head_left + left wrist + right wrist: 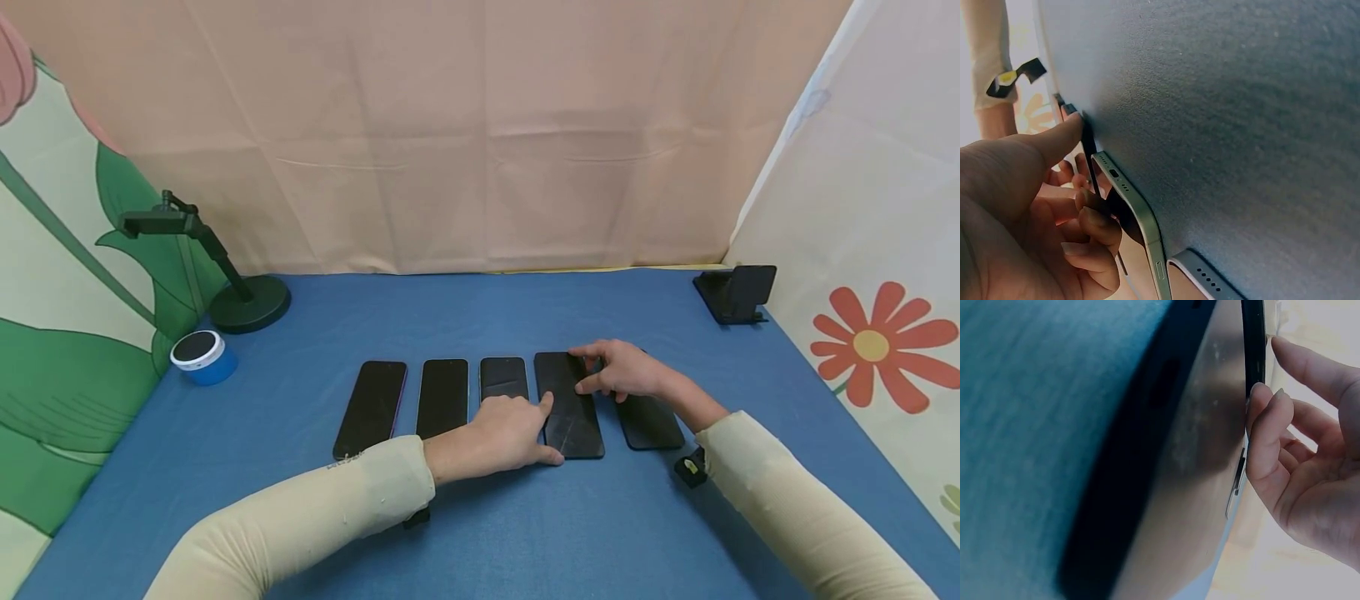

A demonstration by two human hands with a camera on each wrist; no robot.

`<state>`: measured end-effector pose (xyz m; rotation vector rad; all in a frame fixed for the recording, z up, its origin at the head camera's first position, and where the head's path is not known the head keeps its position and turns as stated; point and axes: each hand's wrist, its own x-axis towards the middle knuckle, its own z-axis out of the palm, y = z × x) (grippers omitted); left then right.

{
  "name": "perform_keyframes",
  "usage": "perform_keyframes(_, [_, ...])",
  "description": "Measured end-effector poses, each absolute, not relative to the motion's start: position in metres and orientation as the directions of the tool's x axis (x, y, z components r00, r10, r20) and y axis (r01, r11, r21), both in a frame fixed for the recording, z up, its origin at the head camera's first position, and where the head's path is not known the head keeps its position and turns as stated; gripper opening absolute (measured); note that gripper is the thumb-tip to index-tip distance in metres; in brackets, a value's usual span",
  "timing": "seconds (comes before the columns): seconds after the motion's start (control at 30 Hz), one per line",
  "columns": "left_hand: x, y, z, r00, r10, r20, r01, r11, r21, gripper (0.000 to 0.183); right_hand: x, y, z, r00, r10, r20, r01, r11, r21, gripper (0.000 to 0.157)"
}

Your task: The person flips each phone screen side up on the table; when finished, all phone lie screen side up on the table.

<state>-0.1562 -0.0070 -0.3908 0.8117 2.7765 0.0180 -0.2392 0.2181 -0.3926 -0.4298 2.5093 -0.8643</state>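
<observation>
Five dark-screened smartphones lie in a row on a blue-covered table. My left hand (502, 429) reaches over the third smartphone (504, 377) and holds the fourth smartphone (576, 421) by its lower left part, thumb near the bottom corner and index finger at the left side. At that same phone's upper right, my right hand (626, 368) has one finger at the top edge and the thumb at the right side. Its wrist passes over the fifth smartphone (651, 423). In the left wrist view, the thumb meets a thin dark phone edge (1088, 140), other fingers curled.
To the left lie the first smartphone (371, 408) and second smartphone (442, 396). A blue-and-white round container (204, 358) and a dark green folding stand (251, 304) are at the far left. A black phone stand (738, 293) sits at the back right. Fabric walls border the table.
</observation>
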Motion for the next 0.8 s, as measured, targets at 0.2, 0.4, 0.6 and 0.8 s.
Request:
perform_keyframes(0.2, [-0.1562, -0.0073, -0.3886, -0.81, 0.539, -0.229, 0.536, 0.84, 0.08, 0.09, -0.2391, 0.2181, -0.3923, -0.851, -0.426, -0.308, -0.138, 0.747, -0.65, 0.066])
perform_keyframes(0.4, [-0.1574, -0.0076, -0.3874, -0.808, 0.54, -0.237, 0.54, 0.839, 0.069, 0.09, -0.2388, 0.2169, -0.3916, -0.852, -0.429, -0.302, -0.143, 0.744, -0.653, 0.066])
perform_keyframes(0.6, [-0.1575, -0.0075, -0.386, -0.807, 0.541, -0.239, 0.544, 0.837, 0.057, 0.09, -0.2394, 0.2159, -0.3908, -0.85, -0.427, -0.308, -0.145, 0.752, -0.643, 0.066])
perform_keyframes(0.8, [-0.1576, -0.0075, -0.3856, -0.8, 0.551, -0.239, 0.556, 0.829, 0.051, 0.089, -0.2404, 0.2161, -0.3915, -0.848, -0.425, -0.315, -0.14, 0.754, -0.642, 0.066])
